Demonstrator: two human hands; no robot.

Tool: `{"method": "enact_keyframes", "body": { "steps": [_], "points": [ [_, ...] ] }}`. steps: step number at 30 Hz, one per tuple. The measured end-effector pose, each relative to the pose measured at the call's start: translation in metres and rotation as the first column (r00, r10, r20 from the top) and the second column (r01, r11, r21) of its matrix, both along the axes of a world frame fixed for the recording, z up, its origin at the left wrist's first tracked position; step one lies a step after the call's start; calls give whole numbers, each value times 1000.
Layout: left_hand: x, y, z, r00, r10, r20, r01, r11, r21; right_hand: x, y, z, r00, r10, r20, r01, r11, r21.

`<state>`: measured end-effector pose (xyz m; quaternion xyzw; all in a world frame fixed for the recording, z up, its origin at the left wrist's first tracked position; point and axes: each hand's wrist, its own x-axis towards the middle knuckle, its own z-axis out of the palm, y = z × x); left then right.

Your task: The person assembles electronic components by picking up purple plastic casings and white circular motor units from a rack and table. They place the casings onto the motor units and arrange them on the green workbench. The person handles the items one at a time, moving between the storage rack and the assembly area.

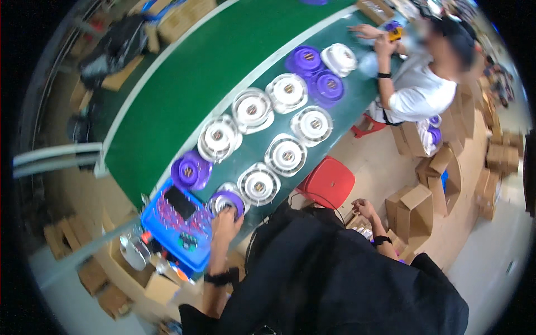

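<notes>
The left hand (225,224) reaches over the near edge of the table, fingers bent over the close side of a round purple-and-white plastic housing (237,199), the thumb set apart to the right. It touches the housing, though whether it grips it or only presses on it I cannot tell; any smaller part under the fingertips would be hidden. The right hand (364,207) hangs well off to the right, away from the table, fingers loosely bent and partly open, with nothing visible in it.

The step in hand looks like one-handed placing or handling of this housing. The next move seems to call for a steady hold on its rim, with the right hand brought across if both hands are needed.

Just left of the left hand, a blue tray (196,261) holds small pink parts (163,216) and a dark flat rectangular object (180,202). Between the hands, slightly beyond them, stands a red stool (329,183); past the right hand is an open cardboard box (410,215).

Beyond the left hand, white housings (259,185) run away in two rows, with a purple housing (191,170) just past the tray. Farthest, a co-worker (419,92) holds a yellow-orange object (395,34) beside the green table (349,109).
</notes>
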<state>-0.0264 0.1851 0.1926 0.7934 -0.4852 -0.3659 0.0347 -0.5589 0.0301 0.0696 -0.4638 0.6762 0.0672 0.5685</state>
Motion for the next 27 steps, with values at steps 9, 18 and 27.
{"method": "enact_keyframes", "body": {
  "steps": [9,18,27],
  "points": [
    [-28,-114,45,875,-482,-45,480,876,-41,41,-45,56,974,176,145,-108,916,-387],
    [-158,-227,-103,161,-955,-249,979,186,-83,-36,163,103,932,-304,-195,209,894,-397],
    [-356,-243,-76,-256,-954,-154,963,-239,-122,1,434,175,357,-929,98,745,220,-630]
  ]
}}
